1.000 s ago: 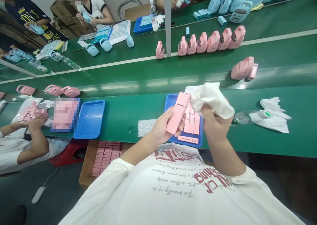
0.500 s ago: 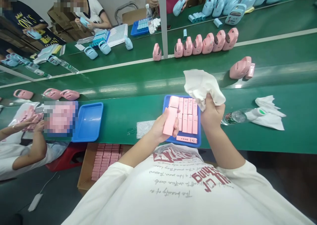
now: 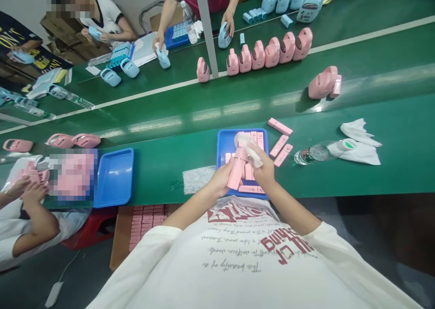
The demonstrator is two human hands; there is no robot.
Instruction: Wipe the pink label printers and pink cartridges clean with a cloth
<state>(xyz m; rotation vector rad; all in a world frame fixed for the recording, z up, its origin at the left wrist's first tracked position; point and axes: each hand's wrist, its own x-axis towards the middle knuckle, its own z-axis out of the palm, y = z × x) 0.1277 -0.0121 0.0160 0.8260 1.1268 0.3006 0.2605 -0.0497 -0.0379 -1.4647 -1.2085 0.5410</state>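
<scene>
My left hand (image 3: 220, 178) is closed round the lower part of a pink box-shaped microphone (image 3: 237, 171), which is tilted over the blue tray (image 3: 219, 141). In my right hand (image 3: 265, 168) is a bunched white cloth (image 3: 250, 149), pressed against the microphone's upper end and covering it. Rows of similar pink microphones lie in the tray, partly hidden by my hands; one microphone (image 3: 251, 189) lies crosswise at its near edge. Right of the tray, three more lie loose on the green table, among them the pink microphone (image 3: 279, 146).
A plastic bottle (image 3: 314, 155) lies beside white cloths (image 3: 365, 152) on the right. Bubble wrap (image 3: 197, 179) and another blue tray (image 3: 113, 177) are on the left. Pink handled speakers (image 3: 258, 55) line the divider. A co-worker's hands (image 3: 34, 189) handle pink pieces; others work opposite.
My right hand has brought the cloth down and left onto the microphone's upper end. Three loose microphones have come into view. Opposite, a co-worker's hand has lowered a blue speaker to the table.
</scene>
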